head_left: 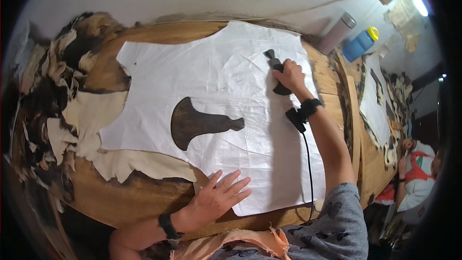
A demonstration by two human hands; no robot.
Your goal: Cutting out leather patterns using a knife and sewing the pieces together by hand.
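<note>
My left hand (219, 195) lies with fingers spread on the lower edge of a large white cut-out sheet (216, 67). My right hand (288, 74) grips a dark, flared tool (281, 89) standing out against the sheet's upper right. A larger dark, bell-shaped flat piece (197, 124) with a narrow neck rests mid-sheet, apart from both hands. Pale hide pieces (91, 113) show from under the sheet's left side. A black device (296, 120) with a cable is at my right wrist, beside a black band.
Ragged hide scraps (57, 60) pile along the wooden table (96, 188). A pink flask (337, 33) and blue bottle (358, 45) stand at the back right. Another white sheet (375, 96) lies right of a wooden strip (351, 115). Another person (414, 178) is at the far right.
</note>
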